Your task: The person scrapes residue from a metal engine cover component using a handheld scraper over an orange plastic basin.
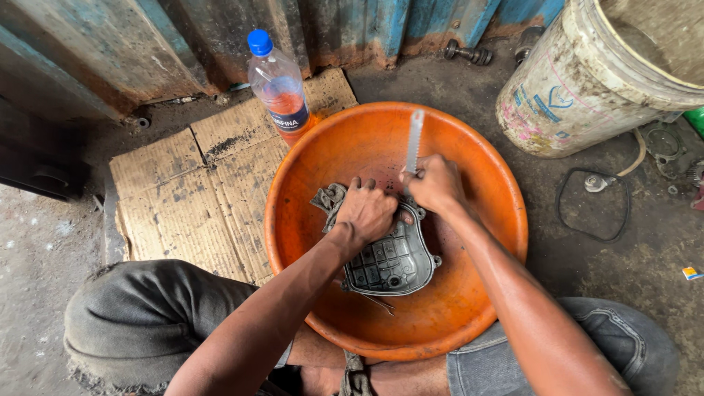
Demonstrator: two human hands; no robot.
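Observation:
A grey metal engine cover with ribbed inner pockets lies in a wide orange plastic basin. My left hand presses down on the cover's upper edge, next to a dirty grey rag tucked under it. My right hand grips a thin flat metal blade that points away from me, its lower end at the cover's top edge. My knees in grey trousers frame the basin from below.
A clear plastic bottle with reddish liquid and a blue cap stands on flattened cardboard at the left. A dirty white bucket stands at the upper right. A black rubber gasket and small metal parts lie on the oily ground at the right.

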